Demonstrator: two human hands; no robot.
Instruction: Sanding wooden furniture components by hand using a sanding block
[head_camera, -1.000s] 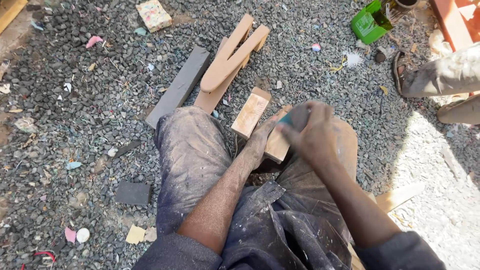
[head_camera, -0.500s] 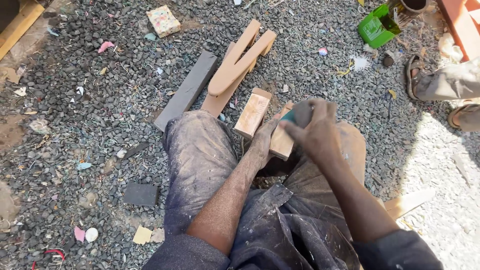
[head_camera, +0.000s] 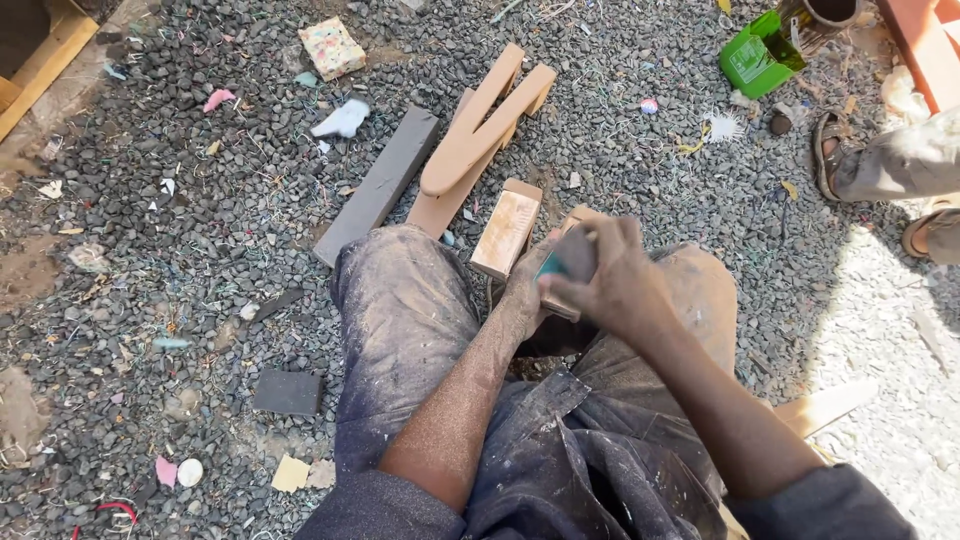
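Seated on gravel, dusty trousers. Left hand (head_camera: 523, 290) steadies a small pale wooden block (head_camera: 566, 262) between the knees, fingers wrapped on its near side. Right hand (head_camera: 607, 282) is closed around a teal-and-grey sanding pad (head_camera: 566, 257), pressed on the block's top face. Judged step: sanding mid-stroke; next stroke needs firm bracing. Beyond: second tan wooden block (head_camera: 506, 229), long grey bar (head_camera: 377, 186), forked wooden piece (head_camera: 474, 135), green carton (head_camera: 757, 56).

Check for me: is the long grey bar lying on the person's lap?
No, the long grey bar lies on the gravel, beside the left knee.
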